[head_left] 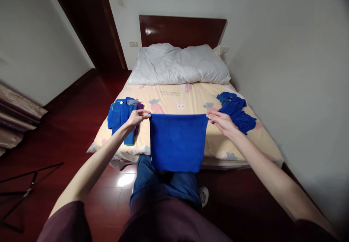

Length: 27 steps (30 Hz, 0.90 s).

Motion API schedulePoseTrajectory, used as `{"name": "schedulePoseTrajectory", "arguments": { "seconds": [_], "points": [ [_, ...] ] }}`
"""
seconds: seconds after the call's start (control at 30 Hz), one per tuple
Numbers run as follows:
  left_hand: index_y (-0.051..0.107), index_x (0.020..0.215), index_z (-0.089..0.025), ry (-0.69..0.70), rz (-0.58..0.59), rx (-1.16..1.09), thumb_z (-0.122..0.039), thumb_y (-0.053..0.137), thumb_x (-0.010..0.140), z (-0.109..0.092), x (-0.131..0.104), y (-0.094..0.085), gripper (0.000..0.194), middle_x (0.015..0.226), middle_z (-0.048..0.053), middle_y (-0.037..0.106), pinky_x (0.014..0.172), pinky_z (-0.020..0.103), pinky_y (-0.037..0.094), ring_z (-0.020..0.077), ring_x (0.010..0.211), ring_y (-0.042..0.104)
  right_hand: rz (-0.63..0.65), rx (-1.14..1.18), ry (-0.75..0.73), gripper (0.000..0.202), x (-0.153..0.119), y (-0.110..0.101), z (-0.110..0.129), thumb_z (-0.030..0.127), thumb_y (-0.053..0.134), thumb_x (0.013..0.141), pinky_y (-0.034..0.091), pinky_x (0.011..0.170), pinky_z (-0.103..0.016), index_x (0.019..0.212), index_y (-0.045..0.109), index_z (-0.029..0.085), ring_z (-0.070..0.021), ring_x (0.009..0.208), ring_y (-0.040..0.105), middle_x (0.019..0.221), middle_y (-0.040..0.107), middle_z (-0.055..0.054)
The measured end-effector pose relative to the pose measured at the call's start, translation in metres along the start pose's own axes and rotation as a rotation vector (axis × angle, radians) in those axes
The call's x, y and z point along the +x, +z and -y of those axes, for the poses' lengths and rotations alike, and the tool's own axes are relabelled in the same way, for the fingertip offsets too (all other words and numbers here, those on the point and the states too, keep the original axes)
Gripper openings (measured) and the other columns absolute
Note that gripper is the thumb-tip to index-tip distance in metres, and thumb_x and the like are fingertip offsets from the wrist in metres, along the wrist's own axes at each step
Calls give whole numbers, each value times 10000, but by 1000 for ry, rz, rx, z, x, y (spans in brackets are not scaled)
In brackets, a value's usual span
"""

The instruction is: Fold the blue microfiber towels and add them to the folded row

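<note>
White walls (286, 52) close in a small bedroom with a dark red wood floor (68, 133) and a dark doorway (92, 20) at the back left. Most of the room is taken by a bed (180, 100) with a brown headboard (181, 31), its cream sheet printed with pale cartoon shapes, and a rumpled white duvet (178, 65) heaped against the headboard. On the bed's left edge lies a stack (122, 116) of folded blue cloths with a purple one among them; on the right side sits a loose pile (234, 111) of crumpled blue cloths. Held up in the air at the foot of the bed, a blue towel (177, 142) hangs flat over the person's jeans (166, 183). Left hand (137, 117) pinches its top left corner, right hand (220, 121) its top right corner, both closed on the cloth, stretching the top edge straight
</note>
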<state>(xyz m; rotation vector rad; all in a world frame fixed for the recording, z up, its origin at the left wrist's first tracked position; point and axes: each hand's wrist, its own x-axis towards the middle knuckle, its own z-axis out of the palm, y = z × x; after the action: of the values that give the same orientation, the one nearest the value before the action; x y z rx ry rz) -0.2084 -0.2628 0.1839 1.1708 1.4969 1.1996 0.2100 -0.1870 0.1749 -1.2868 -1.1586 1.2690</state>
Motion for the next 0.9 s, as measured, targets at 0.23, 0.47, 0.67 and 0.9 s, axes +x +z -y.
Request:
{"name": "schedulePoseTrajectory", "arguments": {
  "seconds": [0.23, 0.47, 0.67, 0.9],
  "points": [
    [738, 1008, -142, 338, -187, 47, -460, 884, 619, -25, 103, 16, 524, 839, 59, 728, 728, 270, 506, 174, 801, 668, -121, 4, -360, 558, 92, 28, 20, 464, 934, 589, 540, 672, -278, 1002, 741, 142, -155, 748, 681, 890, 772, -74],
    [768, 1069, -171, 414, -230, 348, -497, 716, 777, 52, 78, 12, 440, 962, 91, 758, 758, 280, 497, 211, 882, 679, -49, -134, -409, 479, 76, 13, -68, 552, 866, 621, 561, 771, -329, 863, 740, 158, -179, 782, 686, 874, 763, -84],
    [756, 978, -233, -88, -117, 344, -431, 738, 679, 198, 16, 44, 360, 815, 39, 747, 782, 349, 553, 278, 880, 723, 9, -206, -13, 445, 14, 25, -229, 553, 872, 575, 566, 748, -363, 740, 693, 180, -226, 735, 701, 752, 748, -83],
    [704, 874, -216, -278, -150, 230, -483, 728, 665, 257, -13, 64, 340, 789, 52, 741, 785, 392, 590, 294, 882, 731, -83, -258, 169, 384, -9, 37, -290, 478, 898, 573, 587, 781, -364, 729, 681, 202, -263, 807, 743, 787, 772, -95]
  ]
}}
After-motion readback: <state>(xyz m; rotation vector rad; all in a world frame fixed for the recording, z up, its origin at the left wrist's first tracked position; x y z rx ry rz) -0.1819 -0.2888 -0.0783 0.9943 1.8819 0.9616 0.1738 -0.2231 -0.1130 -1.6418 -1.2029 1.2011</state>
